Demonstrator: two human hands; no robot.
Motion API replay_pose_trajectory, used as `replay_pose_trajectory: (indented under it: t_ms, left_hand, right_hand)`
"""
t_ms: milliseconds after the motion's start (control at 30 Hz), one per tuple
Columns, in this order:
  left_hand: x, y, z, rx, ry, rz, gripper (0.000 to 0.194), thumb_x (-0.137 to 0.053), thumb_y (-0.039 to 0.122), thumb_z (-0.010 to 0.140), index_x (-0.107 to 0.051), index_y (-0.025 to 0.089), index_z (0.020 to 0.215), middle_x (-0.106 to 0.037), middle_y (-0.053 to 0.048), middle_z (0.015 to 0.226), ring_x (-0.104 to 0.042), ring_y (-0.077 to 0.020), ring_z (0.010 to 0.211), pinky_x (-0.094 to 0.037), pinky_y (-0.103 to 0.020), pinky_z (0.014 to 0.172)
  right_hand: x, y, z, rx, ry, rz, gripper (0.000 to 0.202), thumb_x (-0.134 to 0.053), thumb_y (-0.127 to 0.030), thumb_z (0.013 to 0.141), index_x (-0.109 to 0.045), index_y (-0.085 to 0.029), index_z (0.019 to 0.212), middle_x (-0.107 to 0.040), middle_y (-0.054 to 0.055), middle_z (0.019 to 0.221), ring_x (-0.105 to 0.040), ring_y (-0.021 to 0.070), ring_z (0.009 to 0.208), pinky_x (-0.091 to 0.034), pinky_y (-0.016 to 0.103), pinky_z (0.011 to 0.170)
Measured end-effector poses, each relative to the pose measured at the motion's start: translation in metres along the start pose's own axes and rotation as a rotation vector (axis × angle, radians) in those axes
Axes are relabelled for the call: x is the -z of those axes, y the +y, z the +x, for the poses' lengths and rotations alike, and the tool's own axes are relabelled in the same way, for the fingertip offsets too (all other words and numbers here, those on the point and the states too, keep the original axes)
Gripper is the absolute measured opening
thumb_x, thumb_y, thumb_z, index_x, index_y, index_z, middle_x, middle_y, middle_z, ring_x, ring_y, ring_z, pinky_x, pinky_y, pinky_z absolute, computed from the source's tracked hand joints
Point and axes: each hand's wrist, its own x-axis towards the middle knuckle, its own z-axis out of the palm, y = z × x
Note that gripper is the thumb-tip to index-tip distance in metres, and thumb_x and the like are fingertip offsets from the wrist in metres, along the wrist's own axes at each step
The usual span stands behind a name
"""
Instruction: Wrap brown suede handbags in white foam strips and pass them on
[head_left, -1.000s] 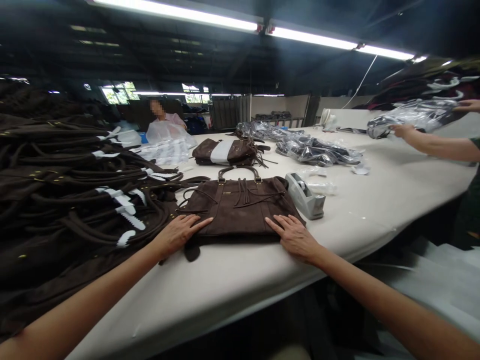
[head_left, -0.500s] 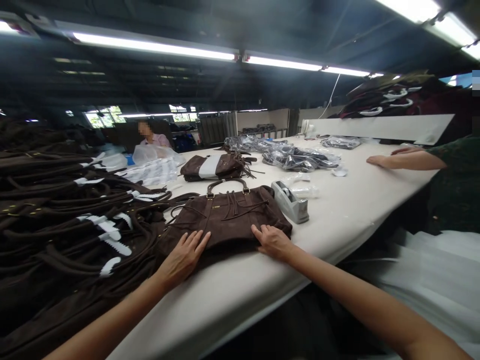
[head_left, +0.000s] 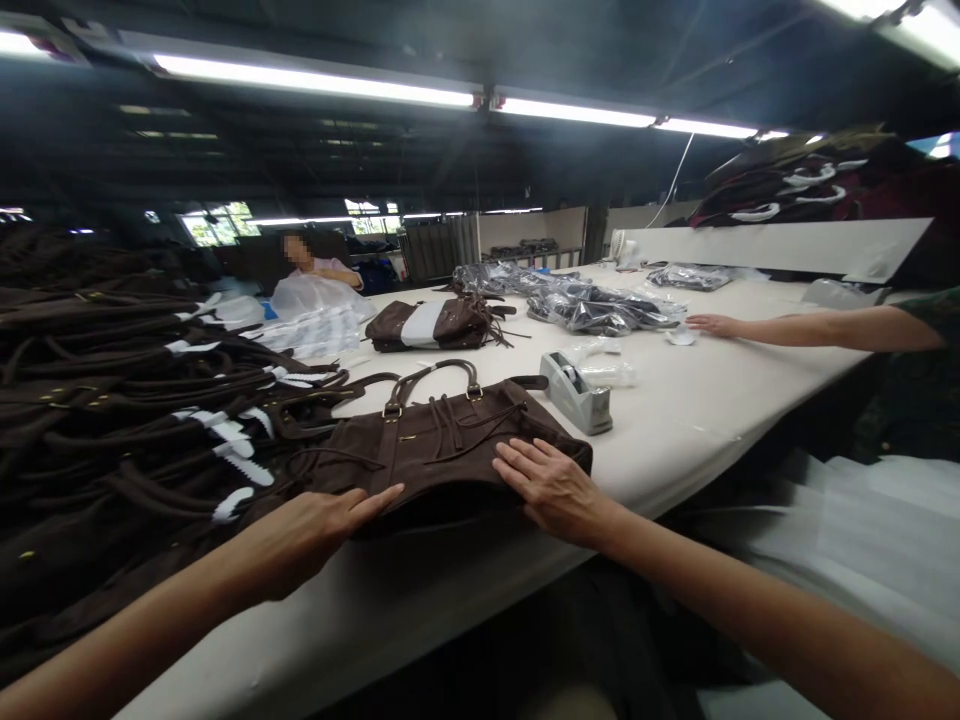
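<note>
A dark brown handbag (head_left: 442, 450) lies flat on the white table, its handles pointing away from me and its bottom edge toward me. My left hand (head_left: 322, 530) holds its near left corner, with one finger stretched along the top and the other fingers partly hidden. On the near right part of the bag, my right hand (head_left: 551, 485) rests flat with its fingers extended. Just beyond the bag's right side stands a grey tape dispenser (head_left: 577, 393).
Similar brown bags with white-wrapped handles are piled (head_left: 150, 430) at left. Farther back lie a folded brown bag (head_left: 435, 325) with a pale band and several plastic-wrapped bags (head_left: 600, 308). A co-worker's arm (head_left: 795, 328) reaches in from the right; another person (head_left: 319, 270) is behind the table.
My left hand has shifted left and turned at the bag's corner. The handbag has turned slightly, and its near edge bulges more. The co-worker's hand has reached farther left across the table.
</note>
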Motion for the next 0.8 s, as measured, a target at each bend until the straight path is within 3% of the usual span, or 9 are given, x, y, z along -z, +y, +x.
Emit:
replay_pose_trajectory:
  t_ms: [100, 200, 267, 400, 467, 533, 600, 700, 800]
  left_hand:
    - [-0.003, 0.001, 0.002, -0.039, -0.143, -0.112, 0.088, -0.034, -0.006, 0.072, -0.023, 0.033, 0.150, -0.068, -0.002, 0.097, -0.068, -0.0149, 0.075, -0.048, -0.021, 0.062]
    - [-0.012, 0.001, 0.005, 0.038, -0.146, -0.147, 0.085, -0.035, -0.003, 0.073, -0.026, 0.035, 0.148, -0.068, -0.003, 0.112, -0.069, -0.0159, 0.088, -0.051, -0.023, 0.071]
    - [-0.017, 0.009, 0.005, 0.095, -0.110, -0.092, 0.091, -0.039, -0.001, 0.066, -0.024, 0.033, 0.149, -0.062, -0.005, 0.127, -0.065, -0.0184, 0.106, -0.052, -0.028, 0.084]
    - [-0.032, 0.048, 0.014, 0.072, 0.089, 0.126, 0.102, -0.045, 0.007, 0.057, -0.012, 0.017, 0.153, -0.038, -0.013, 0.151, -0.039, -0.0288, 0.137, -0.035, -0.048, 0.110]
    - [-0.043, 0.067, 0.020, 0.058, 0.247, 0.215, 0.094, -0.043, 0.007, 0.064, -0.011, 0.012, 0.152, -0.038, -0.012, 0.151, -0.040, -0.0292, 0.136, -0.035, -0.050, 0.110]
    - [-0.056, 0.074, 0.023, 0.043, 0.409, 0.281, 0.080, -0.037, 0.005, 0.075, -0.016, 0.012, 0.152, -0.047, -0.010, 0.145, -0.051, -0.0268, 0.127, -0.041, -0.043, 0.105]
    - [-0.068, 0.068, 0.021, -0.034, 0.516, 0.291, 0.070, -0.033, 0.005, 0.083, -0.021, 0.016, 0.152, -0.055, -0.006, 0.138, -0.059, -0.0232, 0.117, -0.046, -0.036, 0.098]
    - [-0.083, 0.044, 0.012, -0.162, 0.523, 0.237, 0.063, -0.031, 0.011, 0.089, -0.026, 0.019, 0.151, -0.059, -0.002, 0.134, -0.062, -0.0190, 0.113, -0.051, -0.027, 0.092]
    - [-0.092, 0.028, 0.001, -0.173, 0.505, 0.179, 0.063, -0.033, 0.015, 0.088, -0.028, 0.022, 0.150, -0.059, 0.001, 0.134, -0.063, -0.0163, 0.113, -0.054, -0.023, 0.090]
  right_hand:
    - [-0.026, -0.029, 0.000, -0.028, 0.141, 0.006, 0.055, -0.046, -0.009, 0.088, -0.040, -0.008, 0.142, -0.055, 0.019, 0.133, -0.049, 0.0298, 0.126, -0.038, 0.051, 0.105]
    - [-0.057, -0.039, 0.006, -0.016, 0.288, -0.014, 0.042, -0.043, -0.007, 0.091, -0.052, -0.007, 0.132, -0.066, 0.017, 0.117, -0.060, 0.0270, 0.111, -0.048, 0.046, 0.096]
    - [-0.070, -0.034, 0.009, 0.062, 0.365, -0.035, 0.034, -0.043, -0.007, 0.092, -0.060, -0.007, 0.121, -0.069, 0.016, 0.109, -0.064, 0.0239, 0.102, -0.052, 0.039, 0.090]
    - [-0.080, -0.021, 0.010, 0.144, 0.414, -0.019, 0.029, -0.043, -0.009, 0.094, -0.064, -0.010, 0.114, -0.071, 0.013, 0.104, -0.066, 0.0194, 0.095, -0.054, 0.033, 0.084]
    - [-0.081, -0.019, 0.010, 0.129, 0.403, -0.011, 0.029, -0.043, -0.011, 0.094, -0.064, -0.011, 0.114, -0.070, 0.013, 0.104, -0.066, 0.0182, 0.094, -0.053, 0.033, 0.084]
    - [-0.080, -0.020, 0.010, 0.116, 0.389, -0.029, 0.028, -0.043, -0.014, 0.095, -0.064, -0.013, 0.113, -0.071, 0.012, 0.103, -0.066, 0.0169, 0.093, -0.054, 0.031, 0.083]
    - [-0.078, -0.020, 0.009, 0.143, 0.383, -0.074, 0.028, -0.042, -0.016, 0.096, -0.064, -0.014, 0.113, -0.070, 0.010, 0.105, -0.066, 0.0156, 0.094, -0.053, 0.029, 0.083]
    - [-0.071, -0.017, 0.001, 0.159, 0.385, -0.148, 0.028, -0.042, -0.018, 0.097, -0.063, -0.015, 0.115, -0.068, 0.009, 0.114, -0.063, 0.0171, 0.105, -0.051, 0.032, 0.091]
    - [-0.064, -0.011, -0.020, -0.012, 0.363, -0.194, 0.032, -0.042, -0.020, 0.095, -0.059, -0.015, 0.122, -0.064, 0.014, 0.123, -0.058, 0.0248, 0.117, -0.044, 0.047, 0.103]
